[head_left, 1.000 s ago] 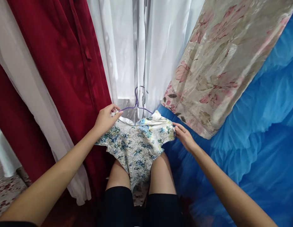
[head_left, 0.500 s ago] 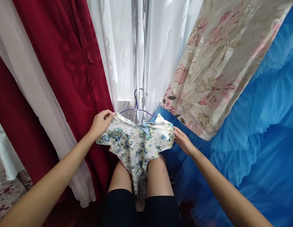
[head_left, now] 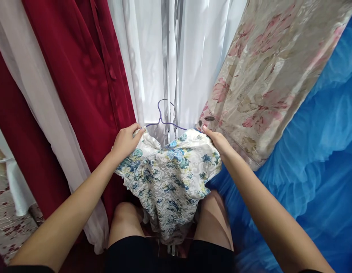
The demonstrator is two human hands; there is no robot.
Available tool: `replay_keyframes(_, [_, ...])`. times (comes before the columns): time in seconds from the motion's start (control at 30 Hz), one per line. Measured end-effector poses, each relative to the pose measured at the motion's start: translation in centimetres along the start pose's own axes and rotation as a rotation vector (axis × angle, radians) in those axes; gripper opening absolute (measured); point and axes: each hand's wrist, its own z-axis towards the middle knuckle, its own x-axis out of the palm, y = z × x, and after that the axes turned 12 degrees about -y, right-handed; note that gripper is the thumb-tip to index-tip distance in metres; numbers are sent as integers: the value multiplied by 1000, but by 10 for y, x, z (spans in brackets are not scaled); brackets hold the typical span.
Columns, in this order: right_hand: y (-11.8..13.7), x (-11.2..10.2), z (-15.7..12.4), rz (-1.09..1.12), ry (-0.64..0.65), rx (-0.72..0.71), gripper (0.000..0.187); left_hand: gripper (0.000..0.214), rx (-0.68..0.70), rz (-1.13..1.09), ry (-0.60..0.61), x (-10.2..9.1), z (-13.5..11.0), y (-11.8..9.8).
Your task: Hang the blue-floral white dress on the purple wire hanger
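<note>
A small white dress with a blue and green floral print (head_left: 167, 178) hangs on a thin purple wire hanger (head_left: 161, 118) in front of me. My left hand (head_left: 126, 142) is closed on the dress's left shoulder, fingers curled over the fabric edge. At the right shoulder, my right hand (head_left: 218, 142) grips the cloth with its fingers folded under. The hanger's hook sticks up between my hands, against white sheer fabric. The dress's hem drapes down between my knees.
Hanging garments crowd close: a dark red dress (head_left: 79, 83) and white sheer cloth (head_left: 36, 94) on the left, a white curtain-like garment (head_left: 153, 57) behind, a beige rose-print dress (head_left: 263, 72) and blue tulle (head_left: 315, 159) on the right. A patterned floor (head_left: 8, 223) shows lower left.
My right hand has moved up from the sleeve edge onto the dress's right shoulder. The dress and hanger have risen and come nearer, and the fabric has spread wider.
</note>
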Motion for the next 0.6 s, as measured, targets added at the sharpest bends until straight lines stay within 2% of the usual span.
replay_keyframes(0.1, [16,23,-20,5,125,-88,29,34,-12,84,-34,1,-1,18])
replay_keyframes(0.2, [10,45,-58,-135,407,-196,21,31,6,26,-58,5,-21,40])
replay_keyframes(0.3, [-14,62,-102,-255,793,-94,23,29,6,-84,-72,14,-54,52])
replay_keyframes(0.37, [-33,70,-125,-247,947,-1,30,31,-48,-132,-114,22,-77,50])
replay_keyframes(0.4, [-42,73,-134,-232,963,9,34,33,-76,-159,-137,27,-87,45])
replay_keyframes(0.47, [-57,76,-144,-247,888,-76,38,35,-108,-240,-174,37,-103,29])
replay_keyframes(0.53, [-68,75,-146,-316,697,-235,38,38,-133,-364,-205,48,-114,6])
replay_keyframes(0.6, [-78,68,-143,-363,444,-383,33,45,-165,-413,-161,57,-119,-17])
